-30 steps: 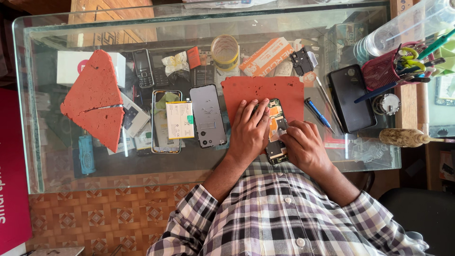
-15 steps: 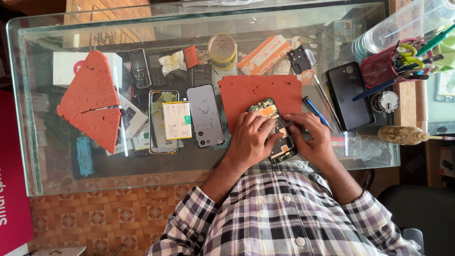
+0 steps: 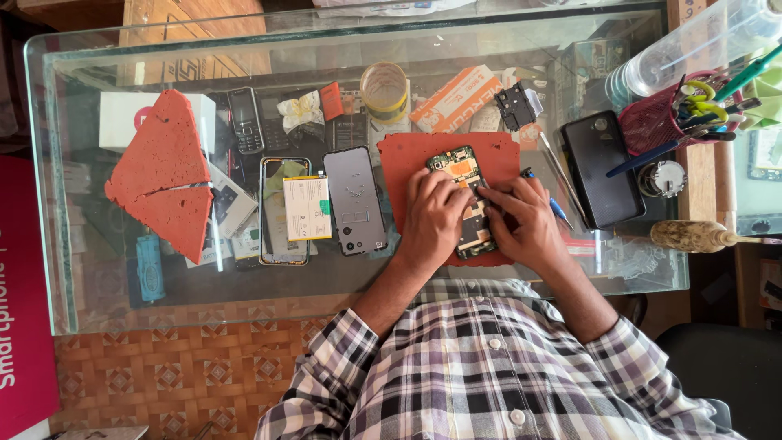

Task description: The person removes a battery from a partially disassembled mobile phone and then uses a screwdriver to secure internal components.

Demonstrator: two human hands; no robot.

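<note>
**Both hands on an opened phone**

Head view, looking down on a glass surface (image 3: 98,269). Left hand (image 3: 432,218) curled, fingers bent down onto the left edge of the opened phone (image 3: 463,175), pressing rather than gripping. Right hand (image 3: 521,222) likewise half closed, fingertips pinched together at the phone's right side; whether anything small sits between them, cannot tell. Phone lying flat under and between both hands, green board and orange part exposed just beyond the fingertips, lower end hidden under the palms. Beneath it, a red mat (image 3: 399,163) reaching out past both hands.

Just left of the left hand: a grey back cover (image 3: 354,200), then a battery (image 3: 307,208) lying on a phone frame (image 3: 273,244). Farther left, well apart, two red foam pieces (image 3: 163,155). Beyond the left hand, a small jar (image 3: 384,90) and an orange box (image 3: 456,98).

Just right of the right hand: a blue pen (image 3: 558,210); further right, a black phone (image 3: 601,167). Beyond that, a red cup (image 3: 652,122) of tools and a wooden handle (image 3: 692,236). Checked sleeves near the bottom edge.
</note>
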